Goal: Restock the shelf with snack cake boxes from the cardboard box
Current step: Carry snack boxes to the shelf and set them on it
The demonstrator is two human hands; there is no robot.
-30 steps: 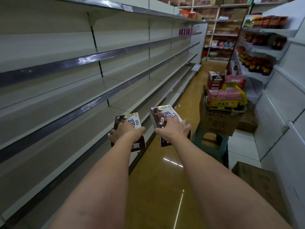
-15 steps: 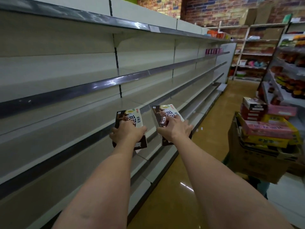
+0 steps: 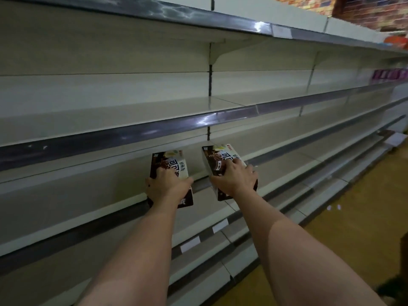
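My left hand (image 3: pixel 166 185) grips a brown-and-white snack cake box (image 3: pixel 174 167), held upright in front of a bare cream shelf (image 3: pixel 106 202). My right hand (image 3: pixel 235 178) grips a second, matching box (image 3: pixel 217 159) just to the right, its top tilted away over the shelf's front edge. Both boxes hang in the air at the height of the middle shelf board. The cardboard box is out of view.
Long tiers of bare cream shelves with grey price rails (image 3: pixel 132 133) run off to the right. Purple packs (image 3: pixel 389 75) sit far along an upper shelf. White price tags (image 3: pixel 189 244) mark the lower rails. The yellow aisle floor (image 3: pixel 364 217) lies at right.
My view has swung left toward the shelving and the loaded cardboard box has left the frame. Both hands have carried their boxes closer to the middle shelf.
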